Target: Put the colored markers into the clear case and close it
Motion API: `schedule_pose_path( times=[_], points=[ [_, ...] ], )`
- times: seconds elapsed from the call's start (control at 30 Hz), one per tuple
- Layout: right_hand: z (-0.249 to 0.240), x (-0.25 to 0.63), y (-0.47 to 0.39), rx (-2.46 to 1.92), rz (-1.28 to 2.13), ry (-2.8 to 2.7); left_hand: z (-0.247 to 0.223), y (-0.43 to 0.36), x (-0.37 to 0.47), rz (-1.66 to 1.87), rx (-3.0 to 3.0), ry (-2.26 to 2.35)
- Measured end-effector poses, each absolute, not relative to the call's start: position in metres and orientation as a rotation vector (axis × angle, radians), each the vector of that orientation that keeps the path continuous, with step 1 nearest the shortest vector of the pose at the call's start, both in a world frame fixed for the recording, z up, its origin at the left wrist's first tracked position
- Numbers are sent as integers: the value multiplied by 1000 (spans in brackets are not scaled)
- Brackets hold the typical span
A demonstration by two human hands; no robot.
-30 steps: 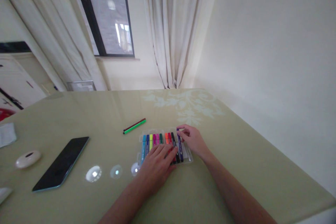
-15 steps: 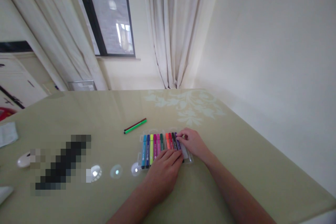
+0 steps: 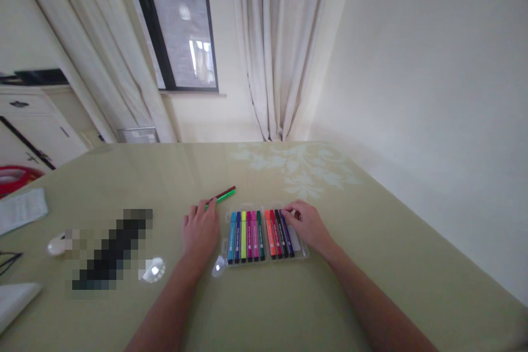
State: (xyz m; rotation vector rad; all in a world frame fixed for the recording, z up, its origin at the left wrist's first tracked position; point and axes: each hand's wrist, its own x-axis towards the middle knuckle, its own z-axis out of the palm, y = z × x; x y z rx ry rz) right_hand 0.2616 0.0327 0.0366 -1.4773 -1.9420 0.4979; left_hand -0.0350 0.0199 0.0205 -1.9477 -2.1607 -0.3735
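Note:
A clear plastic case [image 3: 268,259] lies on the table, with a row of coloured markers in two sections. At its right section, my right hand [image 3: 307,225] has thumb and forefinger at the top end of a purple marker [image 3: 287,235], the last in that row. Left of the case, my left hand [image 3: 201,231] rests with fingers stretched toward two loose markers. One is green [image 3: 226,196], the other dark red [image 3: 226,192]; they lie side by side behind the case, their near ends hidden by my fingertips.
On the left are a white mouse [image 3: 56,245], a blurred-out dark object [image 3: 113,250], a pale cloth or paper [image 3: 25,212] and a white object's corner [image 3: 16,302]. A wall [image 3: 433,121] runs along the table's right side.
My left hand has left the front of the case and moved left and away to the two loose markers. My right hand stays at the purple marker. The view has shifted slightly.

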Motion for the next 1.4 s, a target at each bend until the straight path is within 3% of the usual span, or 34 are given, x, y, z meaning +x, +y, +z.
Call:
schedule_pose_path(
  times=[0.17, 0.3, 0.43, 0.57, 0.8, 0.97, 1.2, 1.4],
  points=[
    [36, 264, 34, -1433, 460, -1921, 25, 21, -36, -402, -1907, -2209],
    [37, 257, 32, -1378, 491, -1889, 32, 18, -26, -690, -2031, -2149],
    [39, 245, 25, -1220, 799, -1771, 34, 3, 8, -1069, -2462, -2000],
    [42, 236, 19, -1038, 1139, -1553, 29, -18, 40, -1130, -2714, -1815],
    [46, 234, 17, -952, 1346, -1247, 29, -27, 47, -1360, -2756, -1977],
    [46, 233, 18, -961, 1316, -1178, 25, -28, 48, -1327, -2817, -1827],
    [45, 250, 34, -1038, 1146, -1228, 19, -36, 50, -794, -2860, -1416],
    [38, 269, 45, -1243, 1091, -1325, 17, -35, 45, -604, -2765, -1464]
  ],
)
